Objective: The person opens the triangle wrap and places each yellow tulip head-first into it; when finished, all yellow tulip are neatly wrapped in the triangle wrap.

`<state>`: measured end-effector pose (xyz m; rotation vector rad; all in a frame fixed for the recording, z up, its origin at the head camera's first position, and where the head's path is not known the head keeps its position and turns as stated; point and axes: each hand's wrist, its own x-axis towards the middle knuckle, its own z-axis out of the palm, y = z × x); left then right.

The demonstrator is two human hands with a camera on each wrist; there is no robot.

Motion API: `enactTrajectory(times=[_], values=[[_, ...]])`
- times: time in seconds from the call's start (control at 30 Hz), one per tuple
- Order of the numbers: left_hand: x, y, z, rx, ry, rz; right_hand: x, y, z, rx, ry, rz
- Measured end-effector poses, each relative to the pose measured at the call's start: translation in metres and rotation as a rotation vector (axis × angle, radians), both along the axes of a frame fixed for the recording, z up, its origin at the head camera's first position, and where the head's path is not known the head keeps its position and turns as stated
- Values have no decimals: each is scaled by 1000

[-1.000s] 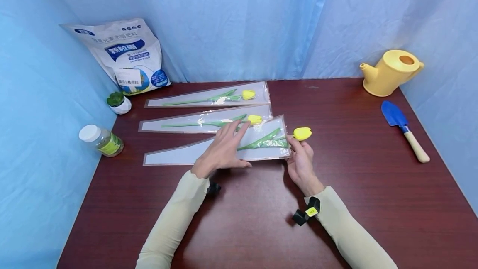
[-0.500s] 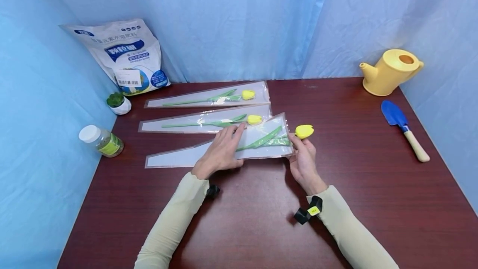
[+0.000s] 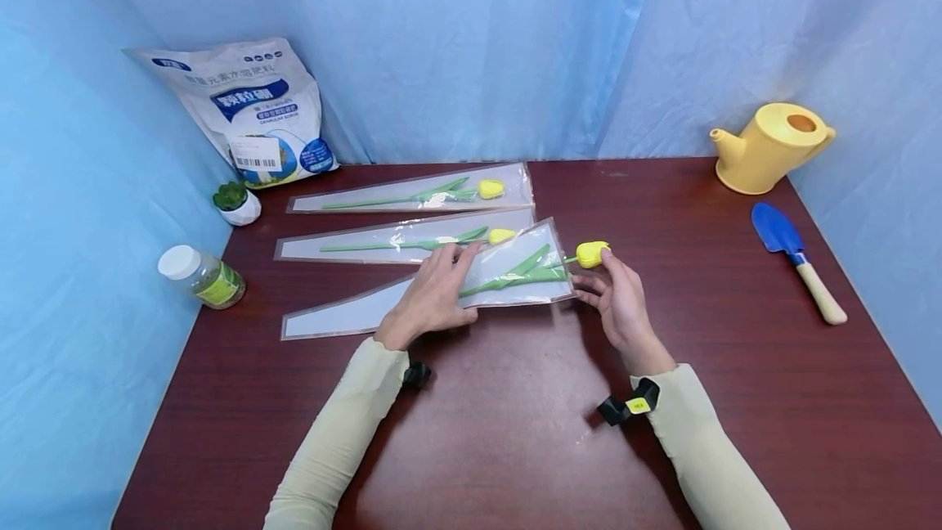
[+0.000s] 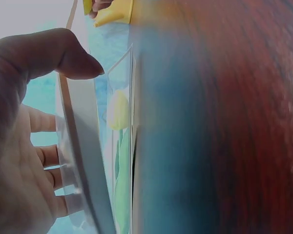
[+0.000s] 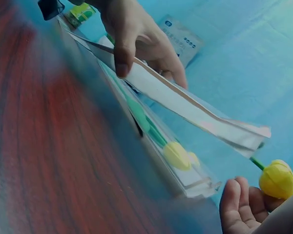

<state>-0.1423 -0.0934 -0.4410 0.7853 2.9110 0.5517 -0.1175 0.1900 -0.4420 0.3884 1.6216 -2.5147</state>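
My left hand (image 3: 432, 294) grips a clear tapered flower sleeve (image 3: 346, 318) with a white backing, thumb below and fingers over the top. The sleeve's wide right end is raised and tilted. Inside lie the green leaves and stem of a yellow tulip (image 3: 589, 254), whose bloom sticks out past the wide opening. My right hand (image 3: 627, 301) pinches that bloom at its tip, with the other fingers beside the sleeve's mouth. In the right wrist view the tulip (image 5: 278, 179) hangs out of the sleeve (image 5: 178, 101) on a short length of bare stem.
Two more sleeved tulips lie behind: a middle sleeve (image 3: 300, 249) and a far sleeve (image 3: 307, 203). At left stand a fertilizer bag (image 3: 257, 117), a potted succulent (image 3: 237, 204) and a white-capped jar (image 3: 202, 276). A yellow watering can (image 3: 765, 150) and a blue trowel (image 3: 798, 260) are at right.
My right hand has shifted from the sleeve's mouth and the stem to the tip of the bloom. The sleeve's wide end has tilted up a little; my left hand stays on it.
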Motion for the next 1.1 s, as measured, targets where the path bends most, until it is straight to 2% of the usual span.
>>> enactTrajectory(times=[0.23,0.53,0.7,1.0,1.1], values=[[1,1,-2,9,-8,-13,-2,-1,1,119,33,-52],[1,2,-1,-6,-12,-9,-2,-3,-4,216,195,-78],[1,2,0,-11,3,-14,-2,-4,-5,274,258,-64],[1,2,0,2,32,-25,-3,-1,-6,334,186,-29],[1,2,0,2,37,-28,-3,0,-6,332,200,-1]])
